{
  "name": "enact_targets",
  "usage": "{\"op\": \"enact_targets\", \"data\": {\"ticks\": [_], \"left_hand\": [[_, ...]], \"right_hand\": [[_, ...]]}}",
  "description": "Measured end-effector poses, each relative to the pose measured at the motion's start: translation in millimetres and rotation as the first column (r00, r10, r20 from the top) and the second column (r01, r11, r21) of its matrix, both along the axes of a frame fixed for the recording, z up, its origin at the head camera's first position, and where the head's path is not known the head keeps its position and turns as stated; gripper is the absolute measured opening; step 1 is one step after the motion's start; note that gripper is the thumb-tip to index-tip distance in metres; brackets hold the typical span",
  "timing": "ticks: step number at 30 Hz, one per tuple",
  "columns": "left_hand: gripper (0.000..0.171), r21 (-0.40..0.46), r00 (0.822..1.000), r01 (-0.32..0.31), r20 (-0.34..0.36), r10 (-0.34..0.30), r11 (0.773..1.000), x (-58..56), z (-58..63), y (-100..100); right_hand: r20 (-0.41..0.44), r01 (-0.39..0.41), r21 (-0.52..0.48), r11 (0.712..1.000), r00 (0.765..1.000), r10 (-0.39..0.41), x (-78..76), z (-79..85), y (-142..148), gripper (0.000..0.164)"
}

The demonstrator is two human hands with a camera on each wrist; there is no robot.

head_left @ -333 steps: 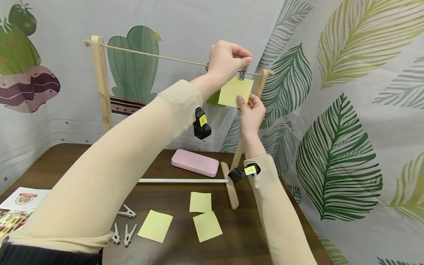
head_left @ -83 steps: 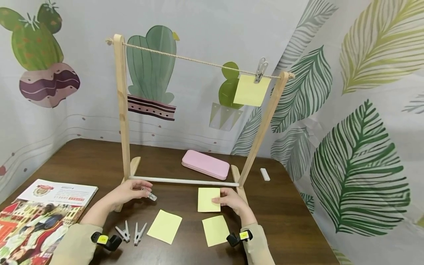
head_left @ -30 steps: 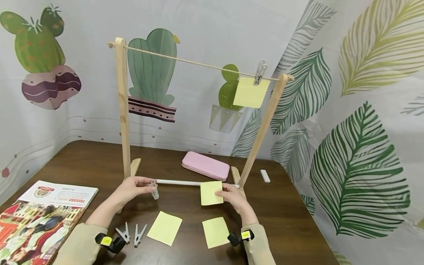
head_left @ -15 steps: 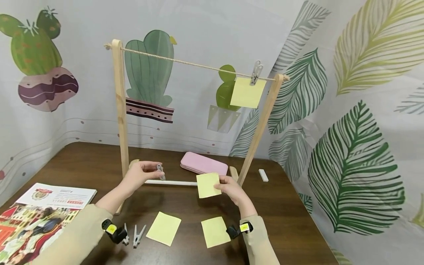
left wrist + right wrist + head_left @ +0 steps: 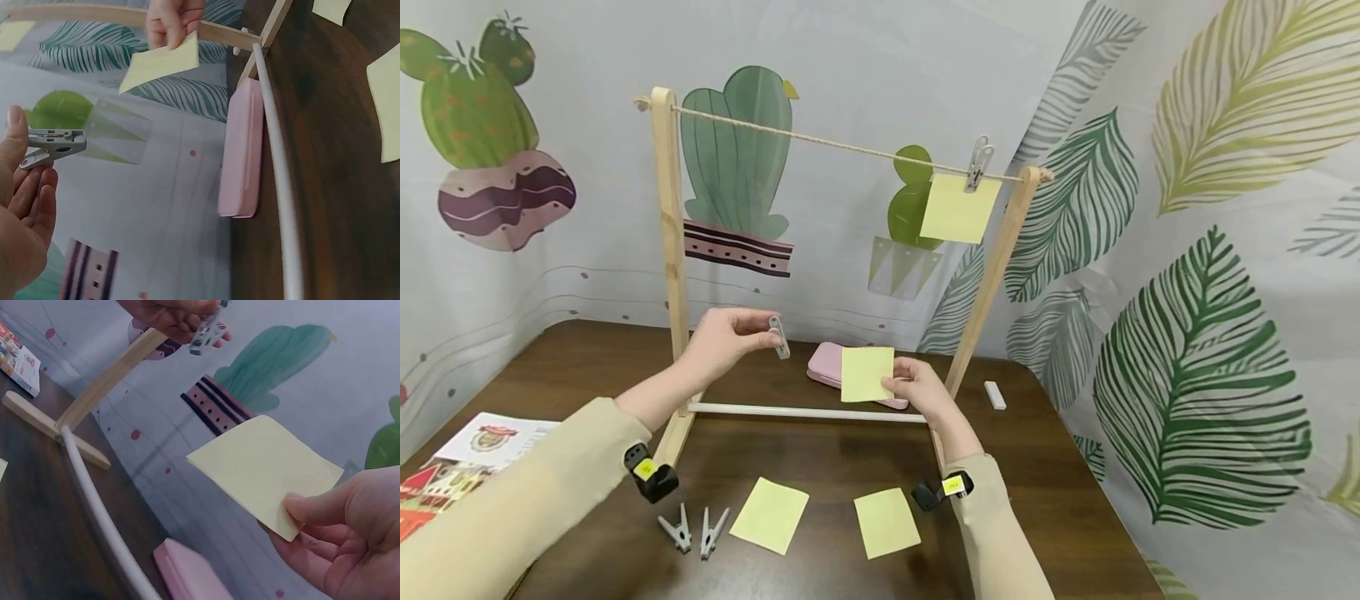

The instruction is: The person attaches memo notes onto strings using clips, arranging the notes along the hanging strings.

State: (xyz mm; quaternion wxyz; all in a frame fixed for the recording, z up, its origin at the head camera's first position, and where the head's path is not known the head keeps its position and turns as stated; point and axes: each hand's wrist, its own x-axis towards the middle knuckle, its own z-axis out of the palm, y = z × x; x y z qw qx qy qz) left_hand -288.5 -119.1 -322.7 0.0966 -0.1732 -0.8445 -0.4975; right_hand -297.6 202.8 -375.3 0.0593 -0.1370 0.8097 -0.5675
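My left hand (image 5: 724,343) pinches a grey clothespin (image 5: 779,337) between thumb and fingers, raised above the white rod. In the left wrist view the clothespin (image 5: 59,144) lies sideways past the thumb. To the right, my right hand (image 5: 922,389) pinches a yellow sticky note (image 5: 867,374) by its right edge, held up in front of the pink case. The right wrist view shows the thumb on that note (image 5: 262,469). Another yellow note (image 5: 959,208) hangs from the rope (image 5: 820,140), gripped by a clothespin (image 5: 979,164) near the right post.
Two yellow notes (image 5: 770,515) (image 5: 887,522) and two clothespins (image 5: 676,528) (image 5: 713,533) lie on the brown table (image 5: 805,575). A wooden frame with a left post (image 5: 670,225) and a white rod (image 5: 805,412) stands there. Behind are a pink case (image 5: 825,364) and a white block (image 5: 995,395); a magazine (image 5: 490,442) lies left.
Both hands have risen from the table, the left with a clothespin and the right with a note. Earlier, both hands were at the hanging note and its clothespin; that note now hangs free of them.
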Motion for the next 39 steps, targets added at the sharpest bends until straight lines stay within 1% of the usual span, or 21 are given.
{"op": "enact_targets", "data": {"ticks": [6, 8, 13, 16, 19, 21, 24, 26, 29, 33, 36, 39], "left_hand": [[0.046, -0.032, 1.000, 0.019, -0.023, -0.019, 0.999, -4.1, 39.2, 9.8], [0.049, -0.040, 0.999, 0.028, -0.015, -0.029, 0.999, -4.2, 53.8, 13.8], [0.049, -0.017, 0.999, 0.048, -0.012, -0.049, 0.999, -3.6, 90.4, 27.3], [0.048, 0.009, 0.998, 0.047, -0.029, -0.046, 0.999, -3.6, 108.7, 34.5], [0.049, 0.029, 0.997, 0.058, -0.049, -0.057, 0.998, -3.2, 123.4, 41.5], [0.048, 0.030, 0.995, 0.070, -0.068, -0.068, 0.997, -2.6, 132.7, 46.7], [0.045, 0.032, 0.991, 0.084, -0.110, -0.081, 0.996, -2.4, 147.4, 54.8], [0.043, 0.034, 0.986, 0.091, -0.146, -0.085, 0.995, -2.4, 158.3, 59.0], [0.039, 0.030, 0.976, 0.102, -0.198, -0.094, 0.994, -1.4, 174.3, 66.5], [0.035, 0.003, 0.956, 0.122, -0.268, -0.117, 0.993, -0.5, 193.1, 77.9], [0.031, -0.020, 0.942, 0.122, -0.314, -0.122, 0.992, -1.0, 203.6, 85.7], [0.027, -0.042, 0.930, 0.101, -0.350, -0.110, 0.994, -1.6, 211.1, 91.6]], "right_hand": [[-0.045, -0.006, -0.006, 1.000, 0.999, 0.005, -5.7, 25.5, -8.2, 0.031], [-0.058, 0.013, -0.007, 1.000, 0.998, -0.014, -7.2, 34.1, -10.6, 0.029], [-0.129, 0.093, -0.014, 0.996, 0.987, -0.094, -9.1, 58.0, -16.0, 0.027], [-0.181, 0.147, -0.027, 0.989, 0.972, -0.149, -10.6, 72.9, -21.9, 0.026], [-0.226, 0.192, -0.054, 0.980, 0.954, -0.199, -11.4, 87.1, -28.1, 0.025], [-0.256, 0.213, -0.085, 0.973, 0.939, -0.228, -10.5, 96.0, -31.2, 0.025], [-0.303, 0.223, -0.137, 0.965, 0.918, -0.255, -7.8, 109.5, -33.8, 0.026], [-0.331, 0.223, -0.176, 0.959, 0.904, -0.271, -6.5, 118.8, -35.9, 0.027], [-0.354, 0.223, -0.226, 0.948, 0.888, -0.293, -5.3, 130.7, -37.8, 0.028], [-0.368, 0.237, -0.259, 0.936, 0.872, -0.322, -5.6, 144.1, -40.5, 0.029], [-0.378, 0.251, -0.270, 0.929, 0.860, -0.342, -6.8, 153.7, -43.2, 0.030], [-0.384, 0.253, -0.285, 0.924, 0.854, -0.352, -8.2, 162.7, -46.2, 0.030]]}}
